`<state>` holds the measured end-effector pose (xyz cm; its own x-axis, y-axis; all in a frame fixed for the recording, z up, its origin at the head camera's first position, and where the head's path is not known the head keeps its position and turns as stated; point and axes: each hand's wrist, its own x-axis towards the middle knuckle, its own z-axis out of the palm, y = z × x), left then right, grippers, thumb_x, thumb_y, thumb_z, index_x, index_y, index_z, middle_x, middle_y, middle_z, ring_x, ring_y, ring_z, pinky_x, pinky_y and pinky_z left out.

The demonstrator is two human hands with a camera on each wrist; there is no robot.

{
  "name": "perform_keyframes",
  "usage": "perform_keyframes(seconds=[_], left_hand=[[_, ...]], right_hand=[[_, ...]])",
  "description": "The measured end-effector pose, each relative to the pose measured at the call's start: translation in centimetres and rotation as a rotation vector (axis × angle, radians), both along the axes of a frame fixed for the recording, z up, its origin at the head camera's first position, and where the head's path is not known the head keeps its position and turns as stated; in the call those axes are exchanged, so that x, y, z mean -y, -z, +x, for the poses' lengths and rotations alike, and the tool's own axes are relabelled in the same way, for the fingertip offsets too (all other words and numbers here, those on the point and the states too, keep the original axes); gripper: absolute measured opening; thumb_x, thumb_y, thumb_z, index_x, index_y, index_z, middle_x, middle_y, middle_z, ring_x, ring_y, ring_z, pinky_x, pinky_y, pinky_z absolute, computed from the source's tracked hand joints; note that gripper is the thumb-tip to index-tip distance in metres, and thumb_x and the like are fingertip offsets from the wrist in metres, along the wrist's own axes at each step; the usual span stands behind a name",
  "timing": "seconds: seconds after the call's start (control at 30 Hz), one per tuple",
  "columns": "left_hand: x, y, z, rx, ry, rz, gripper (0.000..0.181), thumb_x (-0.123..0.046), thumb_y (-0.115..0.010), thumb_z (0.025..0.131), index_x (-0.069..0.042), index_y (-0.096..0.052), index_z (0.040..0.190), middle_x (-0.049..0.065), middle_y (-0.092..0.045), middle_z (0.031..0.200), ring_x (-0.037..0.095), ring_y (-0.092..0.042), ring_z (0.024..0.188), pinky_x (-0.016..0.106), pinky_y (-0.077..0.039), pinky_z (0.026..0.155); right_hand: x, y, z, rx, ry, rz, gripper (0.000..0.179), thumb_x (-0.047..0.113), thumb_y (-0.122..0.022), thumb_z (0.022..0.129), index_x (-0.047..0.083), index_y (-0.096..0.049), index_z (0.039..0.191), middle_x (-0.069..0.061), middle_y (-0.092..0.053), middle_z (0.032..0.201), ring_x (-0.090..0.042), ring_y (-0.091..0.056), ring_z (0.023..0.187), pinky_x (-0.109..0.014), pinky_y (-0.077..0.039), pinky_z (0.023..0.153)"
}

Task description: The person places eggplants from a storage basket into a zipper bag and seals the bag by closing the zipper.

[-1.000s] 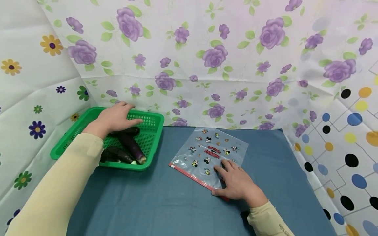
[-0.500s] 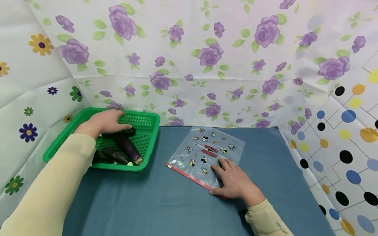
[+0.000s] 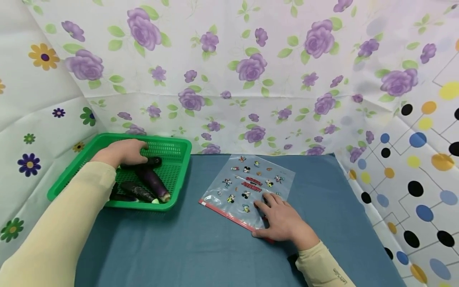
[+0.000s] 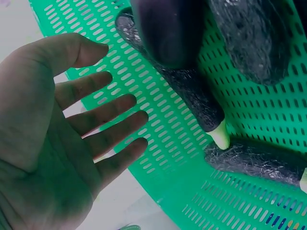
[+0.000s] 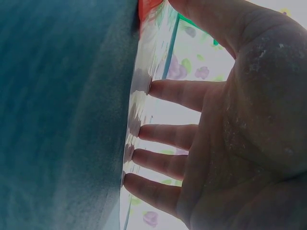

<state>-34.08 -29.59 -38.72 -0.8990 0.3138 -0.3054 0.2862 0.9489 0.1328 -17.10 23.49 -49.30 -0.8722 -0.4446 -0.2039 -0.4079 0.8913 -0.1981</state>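
My left hand (image 3: 125, 152) is over the back left of a green plastic basket (image 3: 185, 167), close to a dark eggplant (image 3: 154, 162) lying crosswise. In the left wrist view that hand (image 4: 53, 120) has its fingers spread and relaxed, apart from the dark eggplant (image 4: 189, 93) with a pale tip. A purple eggplant (image 3: 153, 182) and other dark, wrinkled ones lie around it; my forearm hides part of the basket. My right hand (image 3: 281, 218) rests its fingertips on a flat, clear zip bag (image 3: 233, 187) with cartoon prints and a red zip edge.
A blue cloth (image 3: 179, 247) covers the table. Flowered sheeting (image 3: 222, 59) hangs behind it, and dotted sheeting (image 3: 426, 179) stands at the right. The basket's left and back rims are close to the sheeting.
My left hand has come lower over the basket, toward the crosswise eggplant. My right hand stays on the bag. The whole scene has shifted slightly left in the head view.
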Motion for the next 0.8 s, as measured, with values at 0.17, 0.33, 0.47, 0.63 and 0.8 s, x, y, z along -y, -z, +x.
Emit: perform_keyframes(seconds=[0.17,0.33,0.47,0.63,0.8], left_hand=[[0.2,0.02,-0.14,0.008,0.001,-0.028,0.061,-0.024,-0.069,0.107,0.009,-0.056,0.156,0.038,-0.053,0.156,0.062,-0.051,0.141,0.074,-0.047,0.107],[0.4,0.12,-0.38,0.025,-0.003,-0.033,0.061,-0.024,-0.068,0.106,0.009,-0.055,0.156,0.039,-0.053,0.156,0.062,-0.051,0.14,0.074,-0.047,0.106],[0.58,0.46,-0.72,0.041,-0.01,-0.028,0.062,-0.023,-0.069,0.106,0.009,-0.054,0.156,0.04,-0.053,0.155,0.063,-0.051,0.14,0.075,-0.046,0.107],[0.81,0.83,-0.91,0.045,-0.005,-0.023,0.062,-0.023,-0.07,0.104,0.01,-0.055,0.154,0.04,-0.054,0.154,0.064,-0.051,0.139,0.075,-0.047,0.105],[0.61,0.95,-0.85,0.078,-0.008,-0.004,0.059,-0.019,-0.07,0.103,0.011,-0.058,0.152,0.041,-0.054,0.153,0.065,-0.05,0.139,0.074,-0.047,0.106]], right_hand=[[-0.01,0.12,-0.08,-0.006,-0.001,0.0,0.101,0.075,-0.08,0.091,0.018,-0.05,0.169,-0.023,-0.033,0.176,-0.048,-0.031,0.162,-0.071,-0.036,0.122],[-0.1,0.23,-0.1,-0.005,-0.001,0.008,0.1,0.074,-0.08,0.092,0.018,-0.05,0.169,-0.023,-0.033,0.177,-0.048,-0.03,0.163,-0.07,-0.035,0.122],[-0.1,0.13,-0.03,0.0,0.0,0.003,0.099,0.074,-0.08,0.092,0.018,-0.05,0.168,-0.023,-0.033,0.176,-0.048,-0.031,0.162,-0.071,-0.036,0.122],[-0.14,0.24,-0.04,-0.003,0.001,0.003,0.1,0.074,-0.08,0.092,0.018,-0.05,0.169,-0.023,-0.033,0.177,-0.048,-0.031,0.163,-0.071,-0.036,0.122],[-0.15,0.26,-0.08,-0.005,0.0,0.001,0.1,0.074,-0.08,0.092,0.018,-0.05,0.169,-0.023,-0.033,0.177,-0.048,-0.031,0.163,-0.071,-0.035,0.122]])
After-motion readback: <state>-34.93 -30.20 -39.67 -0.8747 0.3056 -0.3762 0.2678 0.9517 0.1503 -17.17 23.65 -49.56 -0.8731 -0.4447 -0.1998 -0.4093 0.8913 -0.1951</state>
